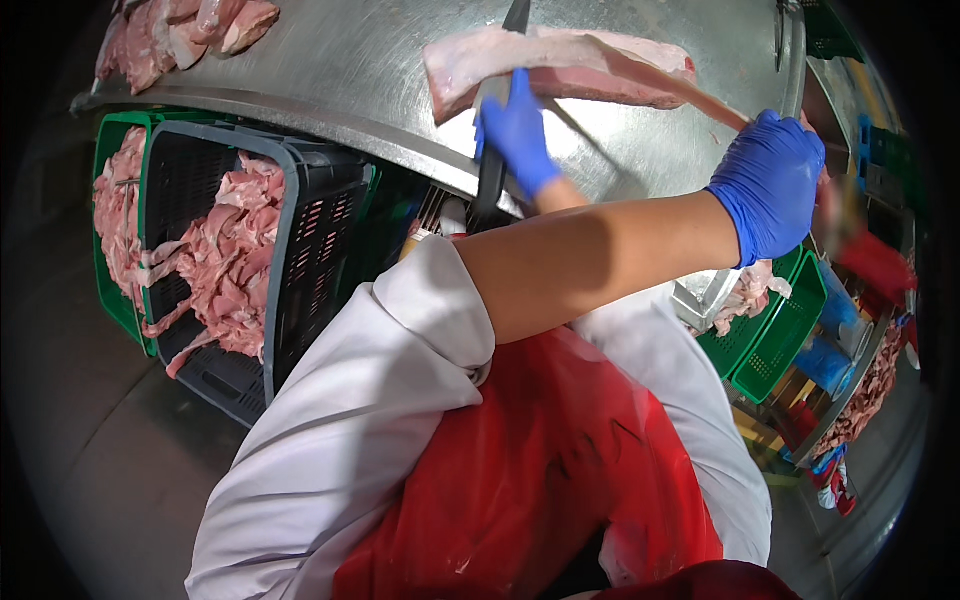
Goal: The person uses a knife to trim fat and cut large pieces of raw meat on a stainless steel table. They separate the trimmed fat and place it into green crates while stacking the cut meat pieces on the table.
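Observation:
A long slab of pale meat (470, 65) lies across the steel table (340, 70). My left arm crosses to the right, where my gloved left hand (765, 185) is closed on the end of a narrow strip (700, 100) lifted from the slab. My blue-gloved right hand (515, 130), partly behind my left forearm at the wrist, is closed round a long dark knife (490, 190) held crosswise at the slab's near side and reaching over it; its exact grip is blurred.
Meat pieces (180, 35) lie at the upper left. A black crate (310, 250) and green crate (110, 280) of scraps stand below the table's left edge. At right are green crates (775, 345), a tray of scraps (870, 385) and a blurred red-clad person (875, 260).

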{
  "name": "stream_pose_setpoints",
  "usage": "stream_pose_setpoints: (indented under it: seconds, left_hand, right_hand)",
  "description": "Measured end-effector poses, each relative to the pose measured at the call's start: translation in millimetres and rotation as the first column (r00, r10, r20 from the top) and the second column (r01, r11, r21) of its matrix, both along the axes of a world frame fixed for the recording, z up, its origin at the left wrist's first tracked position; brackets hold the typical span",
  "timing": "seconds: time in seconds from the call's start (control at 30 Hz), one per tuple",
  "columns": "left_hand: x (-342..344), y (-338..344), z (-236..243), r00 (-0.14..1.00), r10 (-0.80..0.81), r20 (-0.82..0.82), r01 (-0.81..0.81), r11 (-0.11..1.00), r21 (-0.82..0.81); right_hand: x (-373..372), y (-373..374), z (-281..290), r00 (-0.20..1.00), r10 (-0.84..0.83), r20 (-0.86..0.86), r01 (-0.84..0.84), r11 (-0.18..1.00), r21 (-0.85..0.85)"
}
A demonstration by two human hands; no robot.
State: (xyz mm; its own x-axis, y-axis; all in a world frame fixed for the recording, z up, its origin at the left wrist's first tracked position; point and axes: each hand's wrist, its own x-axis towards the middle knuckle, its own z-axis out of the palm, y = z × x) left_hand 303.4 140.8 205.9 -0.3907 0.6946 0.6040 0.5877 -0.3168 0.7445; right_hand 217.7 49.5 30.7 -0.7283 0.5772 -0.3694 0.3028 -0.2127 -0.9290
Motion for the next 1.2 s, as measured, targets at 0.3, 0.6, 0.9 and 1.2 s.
stream_pose_setpoints:
  seconds: [0.3,0.6,0.9,1.2]
  left_hand:
    - [-9.8,-17.2,15.0,0.877,-0.413,0.245,0.333,0.891,0.309]
    - [-25.7,-45.7,36.7,0.766,-0.544,0.341,0.469,0.837,0.282]
    - [-28.8,-44.9,67.4,0.732,-0.652,0.195,0.569,0.744,0.351]
    - [36.4,50.3,119.7,0.325,-0.863,-0.387,0.885,0.133,0.446]
  right_hand:
    - [-10.8,-48.8,-1.5,1.0,0.012,-0.007,-0.012,1.0,-0.004]
    - [-46.6,-55.5,3.6,0.999,0.004,0.041,-0.002,0.999,-0.05]
    - [-58.7,-78.9,-12.7,0.987,0.071,-0.144,-0.047,0.985,0.164]
    - [-93.9,-71.2,11.9,0.966,0.019,-0.257,-0.093,0.956,-0.278]
